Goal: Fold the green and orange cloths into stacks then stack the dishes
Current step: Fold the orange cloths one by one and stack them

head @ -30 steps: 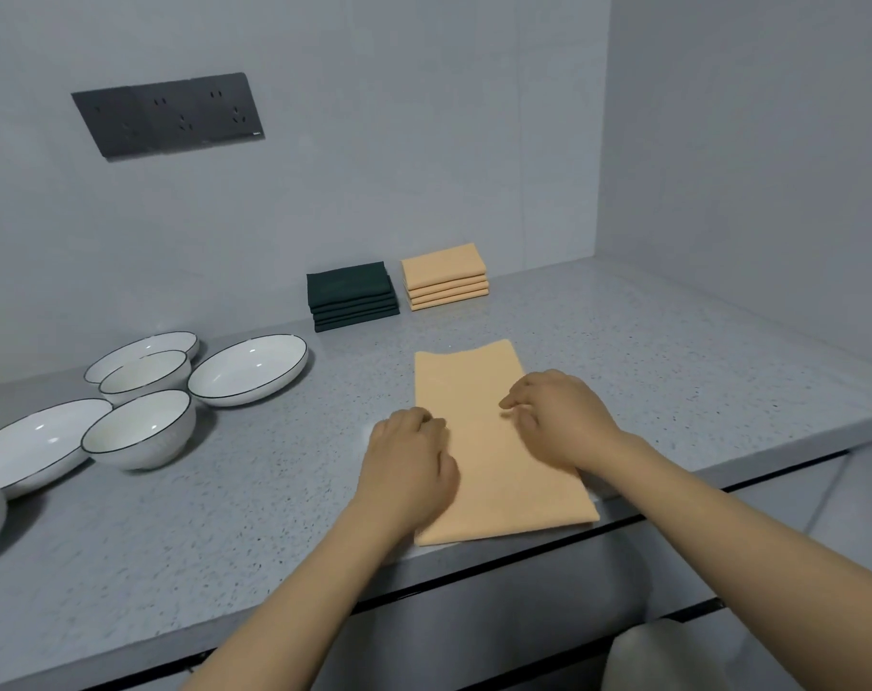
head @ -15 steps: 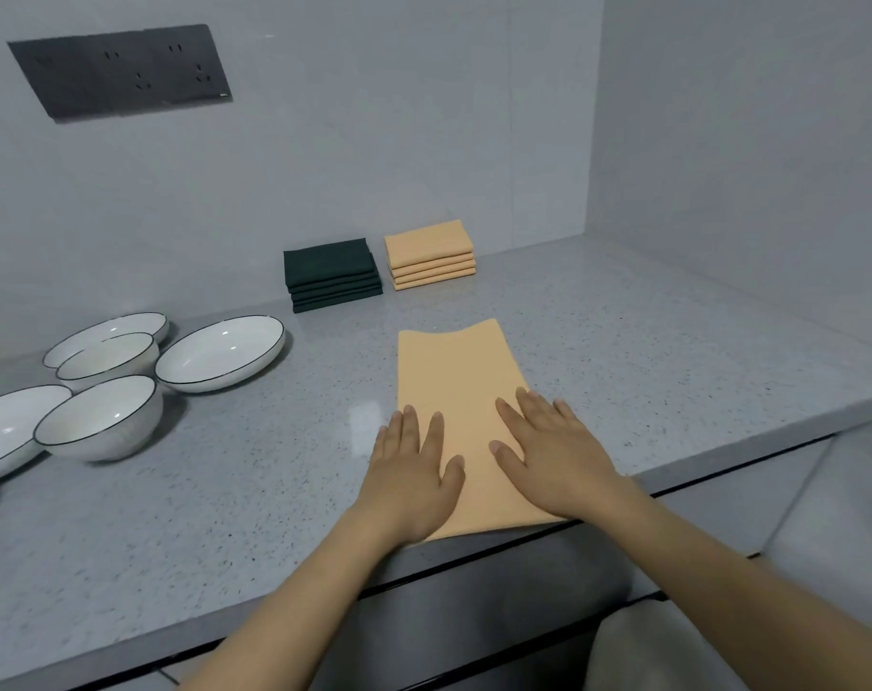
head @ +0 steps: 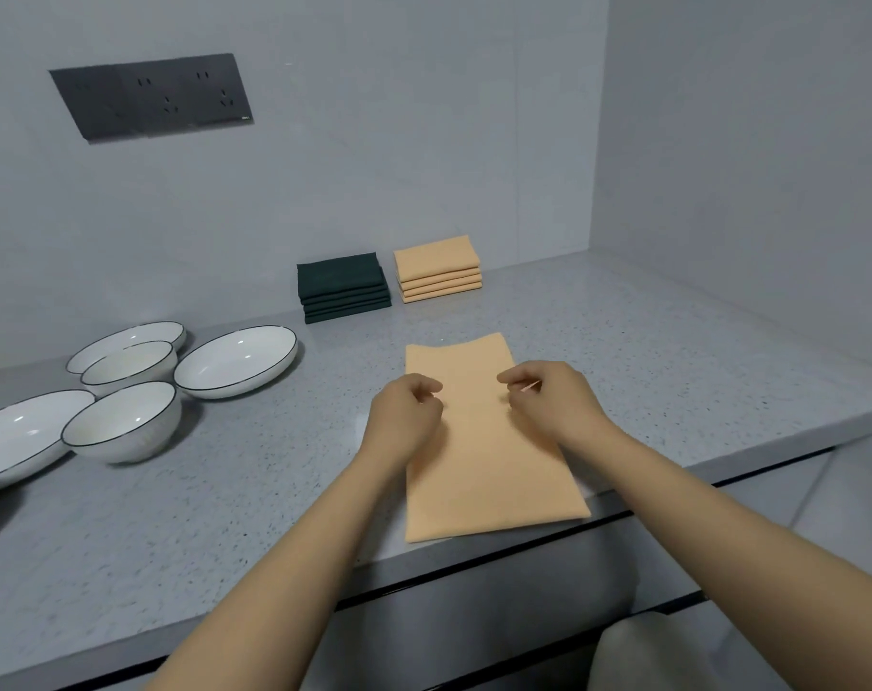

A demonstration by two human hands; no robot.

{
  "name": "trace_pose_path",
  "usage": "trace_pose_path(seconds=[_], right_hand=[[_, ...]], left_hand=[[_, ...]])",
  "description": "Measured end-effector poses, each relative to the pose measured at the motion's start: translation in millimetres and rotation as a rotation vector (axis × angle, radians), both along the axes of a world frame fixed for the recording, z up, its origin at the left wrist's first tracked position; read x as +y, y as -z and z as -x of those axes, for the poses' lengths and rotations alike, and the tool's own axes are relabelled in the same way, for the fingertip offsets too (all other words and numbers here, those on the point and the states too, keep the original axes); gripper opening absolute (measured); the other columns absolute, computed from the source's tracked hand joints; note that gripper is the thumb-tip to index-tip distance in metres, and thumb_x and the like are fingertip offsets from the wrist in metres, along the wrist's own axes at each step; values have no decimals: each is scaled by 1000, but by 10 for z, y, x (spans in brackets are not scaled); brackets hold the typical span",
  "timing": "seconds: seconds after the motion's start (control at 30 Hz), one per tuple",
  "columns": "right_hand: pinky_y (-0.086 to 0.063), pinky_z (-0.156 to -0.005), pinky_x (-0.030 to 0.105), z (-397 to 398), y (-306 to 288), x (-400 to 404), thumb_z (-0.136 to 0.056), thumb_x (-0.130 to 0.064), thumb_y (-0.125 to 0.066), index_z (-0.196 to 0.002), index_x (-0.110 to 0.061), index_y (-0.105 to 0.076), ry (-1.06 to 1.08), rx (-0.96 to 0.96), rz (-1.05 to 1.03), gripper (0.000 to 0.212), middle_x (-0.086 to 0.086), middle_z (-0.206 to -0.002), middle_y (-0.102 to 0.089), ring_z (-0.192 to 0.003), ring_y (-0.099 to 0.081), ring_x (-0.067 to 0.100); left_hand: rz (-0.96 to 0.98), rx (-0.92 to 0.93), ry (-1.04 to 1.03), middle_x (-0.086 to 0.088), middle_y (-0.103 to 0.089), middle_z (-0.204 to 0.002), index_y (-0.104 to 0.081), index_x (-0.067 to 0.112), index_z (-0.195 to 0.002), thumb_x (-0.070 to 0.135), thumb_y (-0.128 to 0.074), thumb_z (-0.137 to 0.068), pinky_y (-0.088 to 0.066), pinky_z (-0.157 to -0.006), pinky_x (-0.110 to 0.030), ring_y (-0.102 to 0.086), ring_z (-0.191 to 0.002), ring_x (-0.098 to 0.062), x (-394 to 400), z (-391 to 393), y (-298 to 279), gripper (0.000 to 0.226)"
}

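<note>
A grey speckled stone tabletop (head: 623,341) runs along pale grey walls, with a dark socket panel (head: 150,94) up on the left. At its near edge lies the long, half-folded orange cloth (head: 479,471), narrow end toward us. Our left hand (head: 404,416) and right hand (head: 548,401) sit at its two long sides, fingers curled as if pinching the edges — the right seems to have a bit of cloth between thumb and finger, but we cannot tell for certain on the left.

To do this fold well, we should take both sides at the same height, lift evenly and bring the far end straight over to the near one, so corners meet before we press the crease flat.

Behind, the folded dark green cloth stack (head: 344,286) and the folded orange cloth stack (head: 439,269) stand just beside each other at the wall; this piece likely joins the orange one. The white black-rimmed bowls and plates (head: 234,359) wait unstacked on the left — a later step.
</note>
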State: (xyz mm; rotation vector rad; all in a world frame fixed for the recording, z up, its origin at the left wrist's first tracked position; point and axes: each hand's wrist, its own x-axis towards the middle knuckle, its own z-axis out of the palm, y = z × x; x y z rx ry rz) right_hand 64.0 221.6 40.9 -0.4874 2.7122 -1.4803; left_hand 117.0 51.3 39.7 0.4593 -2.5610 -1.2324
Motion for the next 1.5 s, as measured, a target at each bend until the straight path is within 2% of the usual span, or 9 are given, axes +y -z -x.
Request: trace_pose_path(seconds=[0.13, 0.33, 0.47, 0.6, 0.7, 0.87, 1.07, 1.27, 1.5], right_hand=[[-50, -64, 25, 142, 27, -75, -87, -2, -53, -103, -11, -67, 60, -184, 60, 24, 7, -79, -66, -66, -60, 16], [-48, -55, 24, 339, 247, -91, -88, -4, -51, -106, -9, -63, 194, -196, 95, 23, 9, -87, -67, -53, -59, 14], [-56, -67, 34, 441, 309, -122, -90, -10, -58, -100, -8, -57, 232, -181, 88, 10, 10, -77, -65, -50, -60, 16], [-54, -58, 31, 552, 277, -180, -88, -10, -63, -90, -5, -59, 267, -232, 22, 6, 9, -69, -63, -42, -56, 15], [-55, -63, 33, 598, 267, -213, -88, -9, -64, -92, -3, -60, 299, -262, 5, 8, 12, -73, -64, -44, -56, 18], [-58, -69, 37, 653, 266, -186, -86, -3, -64, -87, -5, -60, 323, -378, 177, 5, 8, -69, -63, -50, -57, 17], [-54, -55, 23, 596, 222, -54, -88, 2, -60, -93, -6, -56, 154, -453, 486, 10, 12, -88, -62, -65, -61, 18], [-56, -73, 31, 561, 137, 96, -89, 0, -39, -113, -2, -61, 13, -601, 606, 33, 14, -105, -65, -87, -66, 25], [-52, -79, 32, 480, 187, 107, -93, -13, -48, -84, -1, -64, -38, -478, 564, 22, 14, -95, -69, -84, -64, 24]], left_hand=[[-39, -83, -78, -5, -64, -108, -59, 13, -113, 7, -46, -89, -42, -65, -23, -62, -92, -20, -12, 142, 113, 28], [67, -76, -226, -9, -61, -109, -59, 10, -107, 9, -43, -91, -39, -63, -25, -57, -83, -20, -62, 287, 287, 22], [109, -88, -304, -11, -58, -111, -53, 8, -113, 16, -49, -93, -34, -56, -26, -57, -84, -21, -134, 384, 356, 21], [80, -130, -352, -13, -70, -86, -57, 6, -89, 23, -58, -91, -51, -63, -30, -65, -74, -24, -202, 497, 388, 17], [13, -117, -347, -15, -71, -74, -49, 13, -66, 20, -61, -90, -54, -70, -34, -63, -62, -24, -228, 532, 395, 28], [-365, -11, -352, -9, -65, -63, -60, 5, -89, 13, -65, -88, -58, -69, -38, -61, -44, -16, -251, 483, 370, 9], [-668, 103, -276, -11, -66, -95, -58, 10, -94, 10, -63, -90, -58, -64, -29, -70, -68, -22, -288, 359, 315, 6], [-900, 115, -140, -16, -69, -97, -60, 4, -91, 20, -44, -96, -57, -77, -34, -70, -85, -28, -350, 204, 202, 23], [-607, 30, -129, -11, -70, -87, -66, 5, -86, 27, -48, -92, -49, -74, -32, -64, -71, -21, -344, 152, 227, 29]])
